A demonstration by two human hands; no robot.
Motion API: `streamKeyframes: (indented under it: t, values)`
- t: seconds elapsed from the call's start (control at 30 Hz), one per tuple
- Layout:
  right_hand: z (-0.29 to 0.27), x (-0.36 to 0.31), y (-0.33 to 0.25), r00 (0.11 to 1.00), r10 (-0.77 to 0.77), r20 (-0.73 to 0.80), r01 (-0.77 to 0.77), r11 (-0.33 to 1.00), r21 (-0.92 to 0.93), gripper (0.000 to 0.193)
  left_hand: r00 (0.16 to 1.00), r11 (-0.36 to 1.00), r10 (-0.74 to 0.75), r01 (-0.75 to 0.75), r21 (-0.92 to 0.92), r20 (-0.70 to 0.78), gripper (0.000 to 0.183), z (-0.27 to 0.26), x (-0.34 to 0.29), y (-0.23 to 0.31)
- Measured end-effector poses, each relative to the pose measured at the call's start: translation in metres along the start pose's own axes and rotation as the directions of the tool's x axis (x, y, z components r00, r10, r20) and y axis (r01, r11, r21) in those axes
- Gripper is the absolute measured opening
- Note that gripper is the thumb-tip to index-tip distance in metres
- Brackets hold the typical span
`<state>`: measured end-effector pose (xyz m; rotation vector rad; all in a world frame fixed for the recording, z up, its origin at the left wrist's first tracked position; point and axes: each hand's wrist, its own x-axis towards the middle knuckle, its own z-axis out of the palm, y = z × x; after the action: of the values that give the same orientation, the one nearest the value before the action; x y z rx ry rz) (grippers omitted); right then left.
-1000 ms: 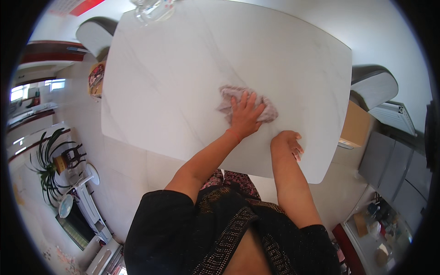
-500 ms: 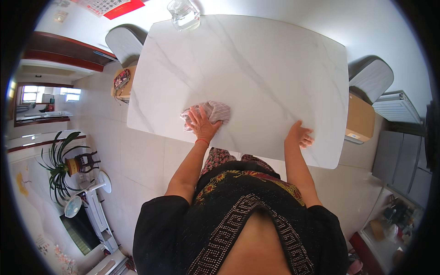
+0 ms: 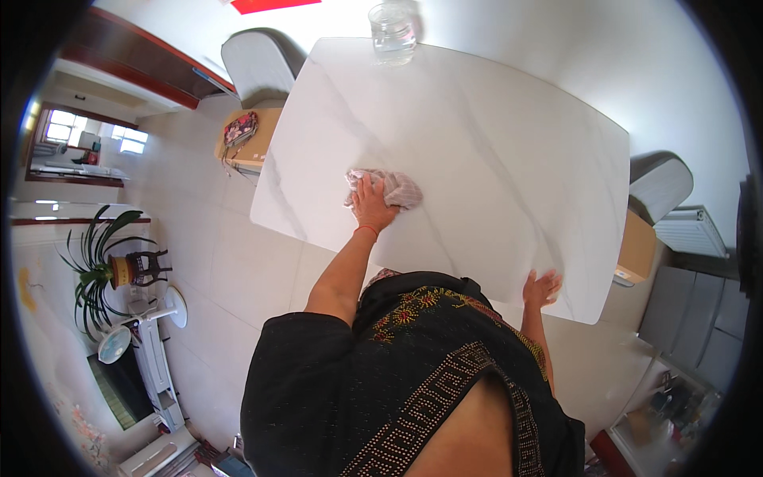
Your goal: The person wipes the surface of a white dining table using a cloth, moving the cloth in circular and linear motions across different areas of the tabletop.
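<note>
My left hand (image 3: 372,207) lies palm down on a crumpled, pale pink striped cloth (image 3: 404,191), with its fingers bent over the near side of it. Under the cloth is the white marbled table top (image 3: 477,143), left of its middle and a little in from the front edge. A red string circles my left wrist. Close to the table's front right corner, my right hand (image 3: 542,288) has its fingers apart and nothing in them; it is slightly blurred, and whether it touches the surface I cannot tell.
A clear glass jar (image 3: 393,33) stands at the table's far edge. Grey chairs (image 3: 258,65) flank the table, with cardboard boxes beside them. A floral pouch (image 3: 240,127) rests on the left box (image 3: 266,135). Farther left are a potted plant (image 3: 99,272) and a white fan (image 3: 115,343).
The whole view has turned a little. My left hand and the cloth have moved farther from the table's front edge. My right hand has drawn back toward that edge.
</note>
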<state>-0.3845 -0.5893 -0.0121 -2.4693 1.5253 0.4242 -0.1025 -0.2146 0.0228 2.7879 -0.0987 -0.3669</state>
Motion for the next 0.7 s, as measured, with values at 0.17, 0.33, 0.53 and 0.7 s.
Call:
streamKeyframes:
  t: [0.17, 0.33, 0.53, 0.7]
  values:
    - [-0.001, 0.016, -0.038, 0.917, 0.364, 0.164, -0.377, 0.925, 0.052, 0.091, 0.981, 0.981, -0.192, 0.193, 0.011, -0.036, 0.081, -0.031, 0.035, -0.072]
    - [-0.001, 0.021, -0.029, 0.915, 0.336, 0.223, -0.352, 0.935, 0.037, 0.11, 0.901, 0.91, -0.414, 0.414, -0.032, -0.129, 0.082, -0.066, 0.051, -0.163]
    - [0.009, 0.048, -0.002, 0.933, 0.239, 0.269, -0.254, 0.967, 0.022, 0.13, 0.726, 0.728, -0.683, 0.667, -0.16, -0.079, 0.087, -0.111, 0.102, -0.184]
    - [0.004, -0.002, -0.099, 0.929, -0.08, 0.36, 0.089, 0.996, -0.011, 0.127, 0.891, 0.892, -0.45, 0.447, -0.066, -0.052, 0.073, -0.098, 0.153, -0.119]
